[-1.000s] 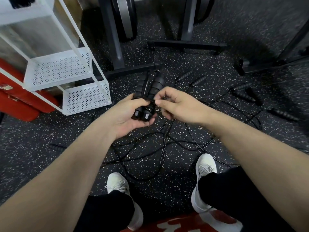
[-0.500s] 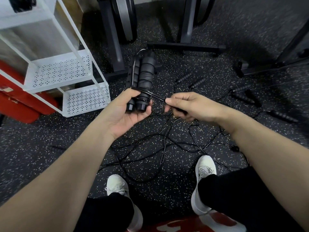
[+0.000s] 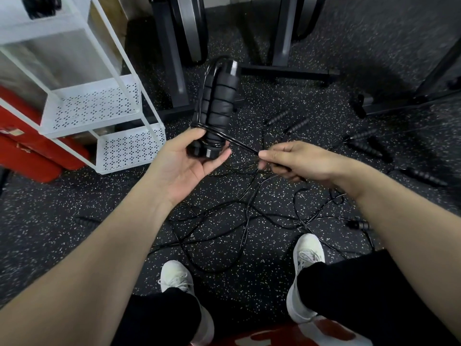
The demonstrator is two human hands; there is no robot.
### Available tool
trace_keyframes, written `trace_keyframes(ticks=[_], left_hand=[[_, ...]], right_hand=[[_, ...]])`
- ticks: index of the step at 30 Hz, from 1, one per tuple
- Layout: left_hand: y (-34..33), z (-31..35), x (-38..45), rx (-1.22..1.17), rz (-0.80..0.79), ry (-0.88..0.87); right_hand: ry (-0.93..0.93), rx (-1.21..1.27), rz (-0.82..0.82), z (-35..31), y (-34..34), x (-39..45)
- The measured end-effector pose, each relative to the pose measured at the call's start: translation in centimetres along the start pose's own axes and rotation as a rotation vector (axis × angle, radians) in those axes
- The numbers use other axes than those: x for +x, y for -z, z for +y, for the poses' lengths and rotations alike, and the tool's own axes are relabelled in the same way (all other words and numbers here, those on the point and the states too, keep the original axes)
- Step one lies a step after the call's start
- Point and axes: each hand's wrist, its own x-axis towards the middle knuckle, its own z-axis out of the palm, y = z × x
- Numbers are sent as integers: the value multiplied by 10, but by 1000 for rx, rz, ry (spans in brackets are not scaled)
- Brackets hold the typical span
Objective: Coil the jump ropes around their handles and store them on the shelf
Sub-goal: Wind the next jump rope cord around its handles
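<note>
White shoes [image 3: 308, 255] stand on the speckled floor [image 3: 74, 196] among loose black cords [image 3: 244, 216]. The right hand [image 3: 296, 161] pinches a taut rope [image 3: 240, 145]; the left hand [image 3: 184, 162] grips the paired handles [image 3: 217, 106], upright, rope looped round them. The white shelf [image 3: 94, 106] stands beyond, left
</note>
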Motion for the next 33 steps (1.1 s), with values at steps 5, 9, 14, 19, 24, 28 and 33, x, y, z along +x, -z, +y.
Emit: trace_keyframes(ticks=[5,9,14,19,24,28,33], left_hand=[[1,3,-2,9,-25,32],[1,-2,-5,78,-99,103],[4,-1,-8,290,-170,235],[4,-2,-10,479,-274,364],[10,-2,-4,643,-409,436],[7,-6,-4,875,-544,479],[1,-12,-8,945,-512,468]], right_hand=[[39,89,-10,2,1,1],[4,2,36,-2,-1,0],[-48,-111,154,-4,-4,-3],[153,-45,154,-1,-9,0],[81,-45,154,-5,-4,-9],[-113,-153,103,-7,-6,-1],[-86,-132,147,-10,-10,0]])
